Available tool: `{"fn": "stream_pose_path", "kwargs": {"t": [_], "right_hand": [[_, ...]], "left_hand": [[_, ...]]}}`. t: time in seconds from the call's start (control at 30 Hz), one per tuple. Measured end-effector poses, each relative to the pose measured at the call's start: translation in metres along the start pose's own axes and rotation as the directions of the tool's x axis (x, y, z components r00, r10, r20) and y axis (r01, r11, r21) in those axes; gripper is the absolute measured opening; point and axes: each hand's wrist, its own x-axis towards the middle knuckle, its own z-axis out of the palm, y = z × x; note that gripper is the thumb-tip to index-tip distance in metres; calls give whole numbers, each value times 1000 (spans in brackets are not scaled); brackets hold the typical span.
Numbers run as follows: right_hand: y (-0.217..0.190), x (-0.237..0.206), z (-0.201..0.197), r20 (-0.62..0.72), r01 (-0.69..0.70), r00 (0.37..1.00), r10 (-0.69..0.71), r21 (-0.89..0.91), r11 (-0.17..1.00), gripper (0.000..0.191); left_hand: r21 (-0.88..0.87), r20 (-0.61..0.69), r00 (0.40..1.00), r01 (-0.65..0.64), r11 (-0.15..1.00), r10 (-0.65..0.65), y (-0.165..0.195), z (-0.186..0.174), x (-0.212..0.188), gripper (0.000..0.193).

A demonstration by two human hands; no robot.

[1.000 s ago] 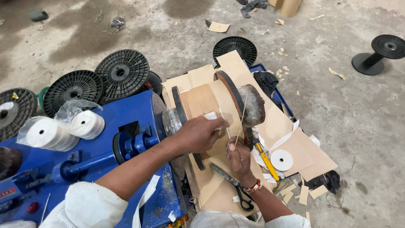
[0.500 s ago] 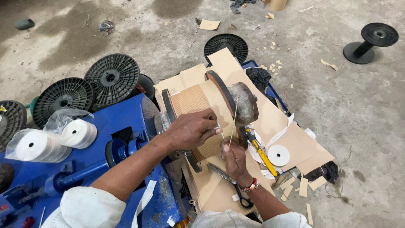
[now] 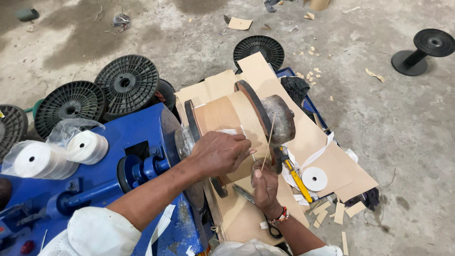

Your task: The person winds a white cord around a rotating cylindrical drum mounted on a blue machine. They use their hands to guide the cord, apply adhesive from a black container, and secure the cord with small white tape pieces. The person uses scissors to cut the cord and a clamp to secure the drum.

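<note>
Brown paper-wrapped coil is seen mounted between two dark round flanges on the blue winding machine, at the middle of the view. The left hand is laid over the near side of the coil, its fingers curled down onto the paper and onto a strip of white tape lying just above the knuckles. A thin pale strand is pinched between the closed fingertips of the right hand, just below and to the right of the coil; the strand is stretched upward from that pinch, slightly tilted, to the coil's right flange. Scissors lie on the cardboard sheets touching the right wrist. A yellow-handled cutter and a white tape roll rest just beside that hand. Black plastic spools are stacked on the concrete floor behind the machine.
</note>
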Motion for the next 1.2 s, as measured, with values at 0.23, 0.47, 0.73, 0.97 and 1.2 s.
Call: {"fn": "stream_pose_path", "kwargs": {"t": [0.23,0.47,0.73,0.97,1.2], "right_hand": [[-51,-7,-18,155,-138,980,123,89,987,28],[-118,41,-57,199,378,925,-323,-551,744,46],[-145,101,-109,667,722,691,-278,-648,241,25],[-94,-44,-50,289,239,955,-59,-641,729,16],[-149,-26,-42,335,-355,735,590,-551,755,20]], "left_hand": [[-3,-32,991,128,992,-128,27,-17,-16,40],[-632,-489,759,31,774,-430,119,72,-86,32],[-698,-518,683,11,716,-515,113,121,-77,23],[-959,-54,570,199,201,-820,109,110,-49,39],[-861,-172,712,228,455,-681,97,108,-67,34]]}}
